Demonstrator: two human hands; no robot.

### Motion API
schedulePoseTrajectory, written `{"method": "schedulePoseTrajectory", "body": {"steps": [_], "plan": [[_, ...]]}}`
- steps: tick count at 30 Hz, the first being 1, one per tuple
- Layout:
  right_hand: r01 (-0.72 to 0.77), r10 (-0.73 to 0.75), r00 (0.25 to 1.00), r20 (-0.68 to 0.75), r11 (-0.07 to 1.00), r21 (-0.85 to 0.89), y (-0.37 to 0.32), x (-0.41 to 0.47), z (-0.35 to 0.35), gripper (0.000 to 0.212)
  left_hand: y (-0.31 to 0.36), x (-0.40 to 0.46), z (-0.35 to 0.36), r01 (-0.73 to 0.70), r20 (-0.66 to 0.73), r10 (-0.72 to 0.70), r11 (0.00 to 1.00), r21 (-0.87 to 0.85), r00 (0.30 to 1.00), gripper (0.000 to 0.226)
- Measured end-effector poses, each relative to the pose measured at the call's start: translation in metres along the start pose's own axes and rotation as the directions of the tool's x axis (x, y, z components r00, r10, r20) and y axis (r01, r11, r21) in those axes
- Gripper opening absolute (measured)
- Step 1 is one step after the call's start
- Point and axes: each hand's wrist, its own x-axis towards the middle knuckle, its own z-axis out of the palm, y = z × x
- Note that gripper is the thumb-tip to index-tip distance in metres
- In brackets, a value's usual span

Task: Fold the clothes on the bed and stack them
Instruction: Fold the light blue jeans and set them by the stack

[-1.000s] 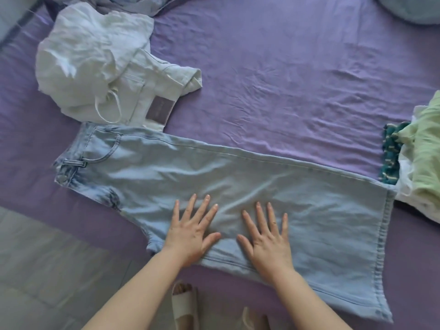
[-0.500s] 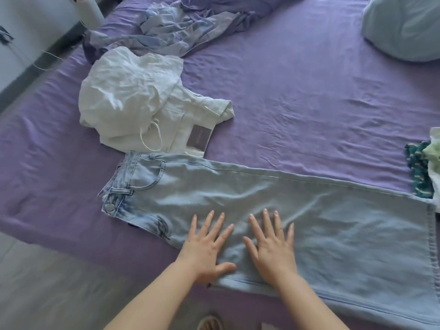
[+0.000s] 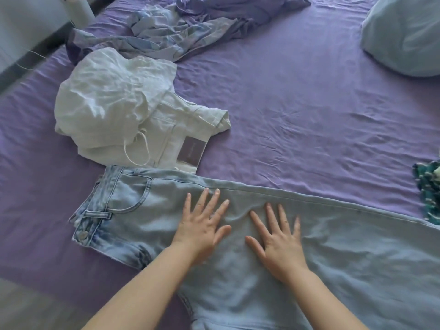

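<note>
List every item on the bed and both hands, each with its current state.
jeans: spread flat, legs laid together, not yet folded over
left hand: flat on the jeans, fingers spread
right hand: flat on the jeans, fingers spread
white garment: crumpled, on the pale trousers
pale trousers: folded, label up
patterned cloth: rumpled, unfolded
pillow: lying at the bed's far right
bed sheet: wrinkled

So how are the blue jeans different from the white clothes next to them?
The blue jeans lie spread out flat and long across the bed; the white clothes sit bunched in a crumpled heap. The jeans are pale blue denim; the white clothes look thinner and wrinkly. The left hand and right hand press flat on the jeans; nothing touches the white clothes. Both lie on the purple bed, not yet folded.
</note>
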Motion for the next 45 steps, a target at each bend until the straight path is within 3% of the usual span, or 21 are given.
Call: {"method": "schedulePoseTrajectory", "body": {"steps": [5, 11, 15, 19, 21, 24, 27, 30, 35, 38, 40, 41, 43, 45], "plan": [[0.042, -0.036, 0.991, -0.129, 0.998, 0.044, 0.005, 0.012, 0.015, 0.067, -0.034, 0.032, 0.030, 0.076, 0.063, -0.081, 0.995, 0.068, 0.995, 0.091], [-0.070, 0.078, 0.992, -0.095, 0.994, 0.083, -0.029, 0.010, 0.009, 0.075, -0.022, 0.023, 0.026, 0.106, 0.018, -0.107, 0.993, 0.050, 0.994, 0.086], [-0.120, 0.128, 0.987, -0.097, 0.989, 0.083, -0.042, 0.016, 0.017, 0.076, -0.022, 0.028, 0.027, 0.104, 0.084, -0.109, 0.993, 0.062, 0.990, 0.082], [-0.142, 0.142, 0.990, 0.012, 0.990, 0.023, -0.046, 0.010, 0.009, 0.073, -0.035, 0.019, 0.007, 0.052, 0.145, -0.062, 0.996, 0.072, 0.987, 0.071], [-0.100, 0.099, 0.995, 0.030, 0.994, 0.043, -0.069, 0.006, -0.004, 0.070, -0.049, 0.004, -0.004, 0.115, 0.127, -0.127, 0.988, 0.102, 0.984, 0.062], [0.120, -0.115, 0.991, -0.061, 0.989, 0.082, -0.125, -0.006, -0.018, 0.065, -0.078, -0.025, -0.013, 0.225, 0.128, -0.244, 0.963, 0.150, 0.961, 0.058], [0.237, -0.234, 0.971, -0.045, 0.968, 0.082, -0.177, -0.008, -0.026, 0.070, -0.115, -0.042, -0.021, 0.362, 0.118, -0.374, 0.925, 0.116, 0.920, 0.067], [0.238, -0.238, 0.971, -0.011, 0.968, 0.081, -0.211, 0.005, -0.034, 0.050, -0.151, -0.045, -0.026, 0.471, 0.150, -0.470, 0.882, 0.027, 0.870, 0.085], [0.163, -0.170, 0.979, 0.110, 0.984, 0.077, -0.237, 0.030, -0.018, 0.056, -0.190, -0.034, -0.015, 0.393, 0.325, -0.386, 0.918, 0.045, 0.863, 0.086], [0.160, -0.163, 0.981, 0.104, 0.986, 0.037, -0.241, 0.033, -0.015, 0.056, -0.206, -0.037, -0.012, 0.344, 0.273, -0.312, 0.936, -0.077, 0.910, 0.083], [0.143, -0.143, 0.986, 0.086, 0.990, 0.017, -0.242, 0.029, -0.020, 0.055, -0.212, -0.045, -0.013, 0.406, 0.143, -0.382, 0.887, -0.220, 0.913, 0.088], [0.123, -0.123, 0.988, 0.091, 0.992, 0.005, -0.244, 0.028, -0.025, 0.054, -0.215, -0.048, -0.016, 0.476, 0.099, -0.470, 0.821, -0.314, 0.877, 0.091], [0.090, -0.087, 0.991, 0.101, 0.996, -0.023, -0.250, 0.027, -0.032, 0.049, -0.223, -0.045, -0.023, 0.611, 0.131, -0.630, 0.648, -0.455, 0.765, 0.093], [0.058, -0.059, 0.989, 0.137, 0.998, 0.011, -0.257, 0.028, -0.040, 0.060, -0.231, -0.037, -0.032, 0.686, 0.233, -0.671, 0.556, -0.470, 0.704, 0.090]]}}
